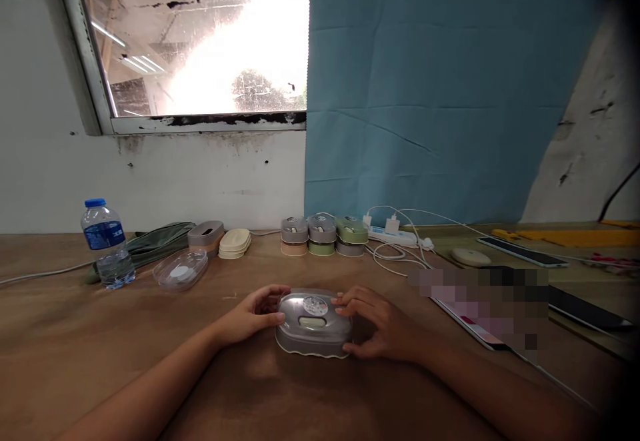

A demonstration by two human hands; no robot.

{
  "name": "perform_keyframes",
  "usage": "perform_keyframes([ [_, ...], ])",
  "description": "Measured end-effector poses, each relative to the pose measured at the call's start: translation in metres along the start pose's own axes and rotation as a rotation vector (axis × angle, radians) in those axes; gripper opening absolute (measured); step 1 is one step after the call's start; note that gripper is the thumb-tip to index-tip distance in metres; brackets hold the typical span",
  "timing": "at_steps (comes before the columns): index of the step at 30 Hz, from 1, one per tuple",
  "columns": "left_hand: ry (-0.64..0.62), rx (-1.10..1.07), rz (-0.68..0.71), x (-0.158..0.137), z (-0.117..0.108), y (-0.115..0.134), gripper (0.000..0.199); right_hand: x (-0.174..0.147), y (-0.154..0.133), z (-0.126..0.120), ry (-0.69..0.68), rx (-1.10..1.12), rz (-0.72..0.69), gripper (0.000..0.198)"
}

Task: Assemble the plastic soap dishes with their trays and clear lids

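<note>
Head view. Gray box (pixel 314 342) sits on the brown tabletop (pixel 240 398), centered before the person, between both hands; clear cover on top, round patterned sticker (pixel 315 305) and a pale oval slot (pixel 311 322) showing. Left hand (pixel 254 316) grips its left end, thumb on the near side, fingers curled behind. Right hand (pixel 374 324) grips the right end: fingertips at the cover's upper edge, thumb low at the near corner.

Beyond, along the wall: three two-tier box stacks side by side, left (pixel 295 231), middle (pixel 323 230), right with green top (pixel 352 230). White power strip (pixel 393 236) just right of them, cables trailing. Farther left: cream stack (pixel 235 244), gray-and-peach box (pixel 206 236), clear lid (pixel 181 269) on the table, blue-capped bottle (pixel 109 248) upright.
</note>
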State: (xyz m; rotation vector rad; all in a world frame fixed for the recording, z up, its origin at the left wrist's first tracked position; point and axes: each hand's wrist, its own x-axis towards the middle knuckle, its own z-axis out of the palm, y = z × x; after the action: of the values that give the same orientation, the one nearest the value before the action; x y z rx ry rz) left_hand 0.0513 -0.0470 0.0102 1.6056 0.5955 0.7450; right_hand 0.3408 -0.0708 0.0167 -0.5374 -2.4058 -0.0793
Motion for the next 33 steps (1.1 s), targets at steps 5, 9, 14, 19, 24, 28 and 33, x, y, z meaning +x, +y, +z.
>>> perform_keyframes([
  [5, -0.021, 0.092, 0.023, 0.001, 0.001, -0.001, 0.050, 0.001, -0.003, -0.003, -0.032, 0.000, 0.066, 0.038],
  [9, -0.018, 0.199, 0.027, -0.001, -0.003, 0.000, 0.056, 0.002, -0.002, -0.004, -0.120, -0.028, 0.148, 0.037],
  [14, -0.027, 0.606, 0.064, -0.010, 0.000, 0.009, 0.078, -0.002, 0.004, 0.002, -0.221, -0.153, 0.406, 0.059],
  [19, 0.028, 1.048, 0.239, -0.013, 0.019, 0.019, 0.071, -0.004, 0.007, 0.008, -0.242, -0.102, 0.515, 0.064],
  [24, 0.002, 1.221, 0.416, -0.009, 0.028, 0.026, 0.053, -0.002, 0.004, 0.005, -0.289, -0.057, 0.562, 0.045],
  [28, 0.230, 1.378, 0.342, -0.006, 0.018, 0.018, 0.050, -0.001, 0.004, 0.003, -0.301, -0.021, 0.556, 0.036],
  [33, 0.561, 1.603, 0.196, 0.010, -0.009, -0.004, 0.046, 0.000, 0.004, 0.002, -0.299, -0.036, 0.537, 0.034],
])
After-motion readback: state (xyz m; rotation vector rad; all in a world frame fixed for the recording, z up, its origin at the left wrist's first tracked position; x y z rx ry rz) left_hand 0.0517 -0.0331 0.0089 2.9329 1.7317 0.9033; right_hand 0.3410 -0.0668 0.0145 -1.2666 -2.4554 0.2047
